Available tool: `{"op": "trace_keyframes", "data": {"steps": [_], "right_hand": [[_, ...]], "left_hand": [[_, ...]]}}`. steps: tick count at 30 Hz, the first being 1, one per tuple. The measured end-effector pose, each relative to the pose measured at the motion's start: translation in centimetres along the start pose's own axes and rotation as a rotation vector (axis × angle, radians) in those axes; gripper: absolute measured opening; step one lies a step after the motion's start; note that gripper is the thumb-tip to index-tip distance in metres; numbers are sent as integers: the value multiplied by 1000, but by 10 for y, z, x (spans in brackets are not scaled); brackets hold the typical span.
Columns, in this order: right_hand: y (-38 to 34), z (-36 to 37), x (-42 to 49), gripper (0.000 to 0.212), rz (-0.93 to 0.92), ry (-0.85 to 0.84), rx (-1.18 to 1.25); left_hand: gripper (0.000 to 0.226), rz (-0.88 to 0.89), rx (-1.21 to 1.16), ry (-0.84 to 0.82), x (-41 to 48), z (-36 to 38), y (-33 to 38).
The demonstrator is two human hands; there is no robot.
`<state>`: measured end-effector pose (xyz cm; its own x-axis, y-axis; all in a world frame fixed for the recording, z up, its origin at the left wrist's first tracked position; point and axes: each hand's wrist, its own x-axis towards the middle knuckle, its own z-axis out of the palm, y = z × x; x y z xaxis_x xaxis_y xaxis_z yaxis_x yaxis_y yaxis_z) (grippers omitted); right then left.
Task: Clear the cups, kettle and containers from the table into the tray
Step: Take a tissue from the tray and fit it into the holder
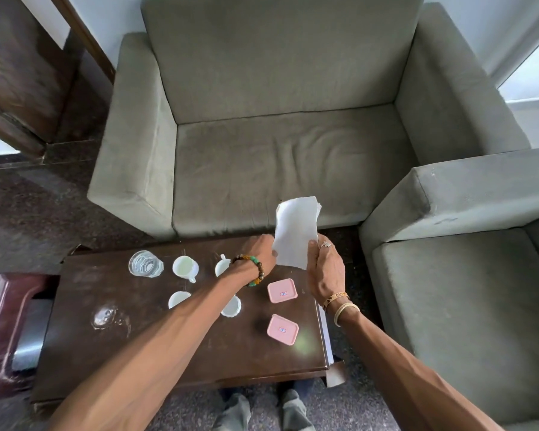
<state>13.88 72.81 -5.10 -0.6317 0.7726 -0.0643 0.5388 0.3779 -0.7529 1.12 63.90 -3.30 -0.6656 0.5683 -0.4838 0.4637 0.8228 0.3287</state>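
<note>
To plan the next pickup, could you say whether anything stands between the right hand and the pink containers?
No object lies between right hand and pink containers; that hand and the left hand hold a white sheet.

brown-green bead bracelet [256, 270] l, ring [326, 244] + 2 bangles [340, 303] r, grey trousers [235, 412]
</note>
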Motion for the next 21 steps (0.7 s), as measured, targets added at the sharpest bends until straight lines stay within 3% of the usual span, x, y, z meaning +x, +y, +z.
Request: {"op": "trace_keyframes", "data": {"steps": [4, 8, 10, 13, 16, 21], "right_hand": [[5, -1, 9, 23, -16, -113, -112], [18, 10, 17, 39, 147, -109, -263], [22, 17, 19, 36, 187, -138, -330], [34, 28, 19, 27, 223, -229, -399], [50, 41, 12, 30, 246, -288, -406], [68, 61, 17, 32, 297, -239, -361]], "left_hand": [[9, 3, -24, 194, 10, 5, -2], [34, 5, -73, 240, 24, 19, -12], [36, -1, -130, 217, 29, 28, -14], [22, -21, -174, 147, 32, 47, -18], [19, -64, -197, 78, 33, 71, -25], [44, -146, -352, 38, 51, 105, -32]]}}
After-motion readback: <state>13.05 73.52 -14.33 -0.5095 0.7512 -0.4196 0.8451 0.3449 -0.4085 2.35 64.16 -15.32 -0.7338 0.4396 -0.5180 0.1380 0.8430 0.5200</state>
